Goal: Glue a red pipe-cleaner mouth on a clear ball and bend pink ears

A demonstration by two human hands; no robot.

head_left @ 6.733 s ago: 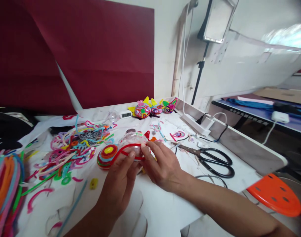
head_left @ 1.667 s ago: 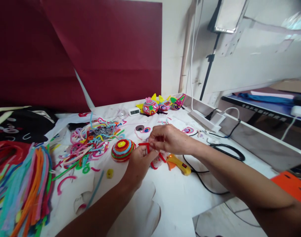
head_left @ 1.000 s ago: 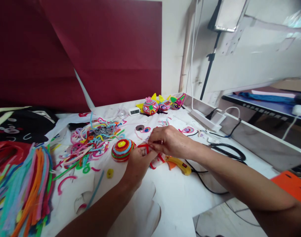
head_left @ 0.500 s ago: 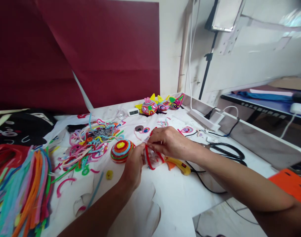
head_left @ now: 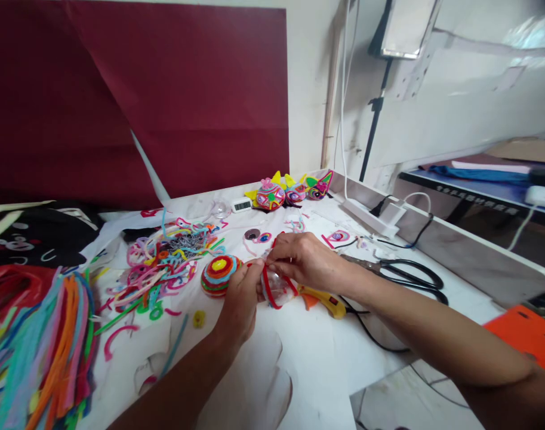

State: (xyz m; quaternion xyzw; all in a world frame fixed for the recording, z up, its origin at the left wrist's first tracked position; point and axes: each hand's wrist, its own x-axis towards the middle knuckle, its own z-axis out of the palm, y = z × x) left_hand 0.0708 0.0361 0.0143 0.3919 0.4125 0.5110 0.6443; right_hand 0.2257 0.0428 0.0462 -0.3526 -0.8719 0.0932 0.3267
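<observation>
Since a second ago, your left hand [head_left: 237,303] rolls thumb-up; your right hand [head_left: 299,257] sits close beside it, fingertips bunched! Between striped dome [head_left: 217,276] and yellow glue gun [head_left: 329,303], your left grips the clear plastic ball [head_left: 280,286], and your right pinches the thin red pipe cleaner [head_left: 267,286] banding it.

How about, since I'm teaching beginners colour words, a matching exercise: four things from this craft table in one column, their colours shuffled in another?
Things
1. Piece held between the left hand and right hand
2. Striped ball
3. Scissors
4. Digital display

Colours
A. Black-handled
B. White-cased
C. Clear, with red strips
D. Yellow-centred

Right pairs: 1-C, 2-D, 3-A, 4-B
</observation>
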